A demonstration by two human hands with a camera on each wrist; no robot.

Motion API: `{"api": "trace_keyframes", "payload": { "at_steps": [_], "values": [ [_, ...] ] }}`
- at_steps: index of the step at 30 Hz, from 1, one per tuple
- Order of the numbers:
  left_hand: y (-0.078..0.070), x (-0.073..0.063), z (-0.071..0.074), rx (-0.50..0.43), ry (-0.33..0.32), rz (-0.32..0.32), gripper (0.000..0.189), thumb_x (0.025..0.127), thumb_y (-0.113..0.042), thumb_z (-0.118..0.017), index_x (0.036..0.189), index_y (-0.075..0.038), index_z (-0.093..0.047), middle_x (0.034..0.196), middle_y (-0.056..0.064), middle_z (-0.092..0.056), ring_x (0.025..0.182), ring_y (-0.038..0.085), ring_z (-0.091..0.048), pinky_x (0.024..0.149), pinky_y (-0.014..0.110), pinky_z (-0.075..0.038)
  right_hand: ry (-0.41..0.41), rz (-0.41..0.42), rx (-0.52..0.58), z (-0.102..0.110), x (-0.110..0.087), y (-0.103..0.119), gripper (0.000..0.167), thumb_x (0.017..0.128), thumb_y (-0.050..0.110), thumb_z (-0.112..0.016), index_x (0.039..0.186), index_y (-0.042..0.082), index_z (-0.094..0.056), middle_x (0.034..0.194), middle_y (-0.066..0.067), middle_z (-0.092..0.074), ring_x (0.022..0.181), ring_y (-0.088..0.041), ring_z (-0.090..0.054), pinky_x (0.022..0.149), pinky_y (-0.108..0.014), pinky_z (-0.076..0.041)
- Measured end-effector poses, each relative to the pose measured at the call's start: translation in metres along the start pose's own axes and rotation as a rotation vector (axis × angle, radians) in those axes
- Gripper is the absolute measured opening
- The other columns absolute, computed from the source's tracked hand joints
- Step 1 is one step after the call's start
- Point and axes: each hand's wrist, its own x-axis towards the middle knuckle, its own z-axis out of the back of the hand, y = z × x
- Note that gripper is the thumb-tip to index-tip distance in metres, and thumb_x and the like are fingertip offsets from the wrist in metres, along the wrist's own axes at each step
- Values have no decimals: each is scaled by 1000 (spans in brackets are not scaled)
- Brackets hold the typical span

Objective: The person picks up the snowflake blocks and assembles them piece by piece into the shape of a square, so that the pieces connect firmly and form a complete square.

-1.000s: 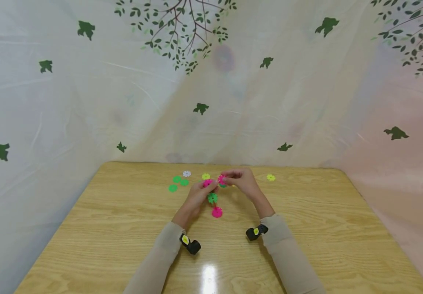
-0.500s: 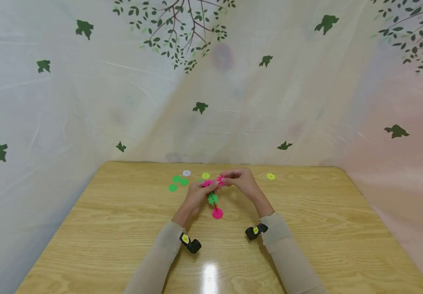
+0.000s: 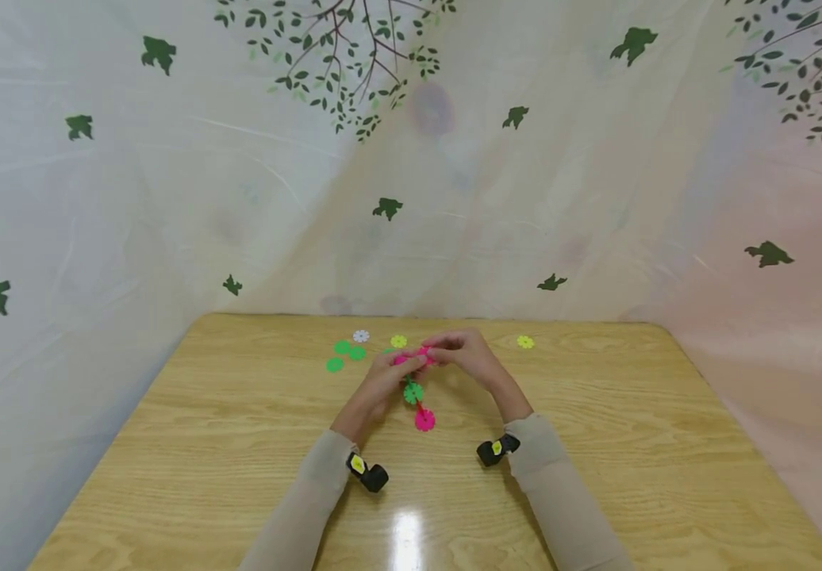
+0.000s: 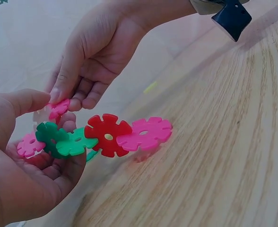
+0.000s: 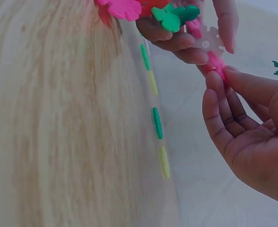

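Left wrist view: two hands (image 4: pixel 30 177) (image 4: pixel 97 49) grip seven notched discs (image 4: pixel 99 129), three of them pink.

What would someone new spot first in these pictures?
Probably the bright chain of flower-shaped discs at the person's hands, just below the middle of the head view, with a pink disc at its near end. Then maybe the dark green bird-like shapes scattered over the pale backdrop behind.

No writing or numbers can be read.
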Motion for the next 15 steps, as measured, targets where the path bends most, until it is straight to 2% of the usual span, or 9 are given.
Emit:
{"api": "trace_keyframes", "payload": {
  "at_steps": [4,7,10,15],
  "values": [
    [0,0,2,-11,-3,4,28,98,-16,-67,119,3,-68,87,-6,-71,84,12,-65,78,23,-53,21,6,-31,-1,1,0,24,99,2,-63,120,-8,-70,117,-26,-71,82,-4,-67,84,-45,-61],
    [1,1,2,-26,-15,20,27,99,-14,-66,119,3,-67,90,-5,-69,84,13,-64,76,23,-53,28,1,-60,-1,0,1,25,100,3,-62,121,-7,-70,114,-25,-73,85,-13,-69,87,-55,-59],
    [1,2,3,-39,-40,39,23,98,-12,-65,115,3,-67,90,-1,-66,79,14,-62,72,23,-53,29,-11,-89,2,-3,5,27,100,6,-63,123,-7,-68,108,-25,-73,89,-31,-70,87,-57,-58],
    [2,3,2,-39,-88,54,19,97,-10,-66,110,3,-66,89,2,-63,74,14,-59,70,23,-53,14,-41,-142,13,-9,20,30,101,12,-63,125,-5,-67,109,-32,-70,94,-45,-68,88,-60,-56]
  ]
}}
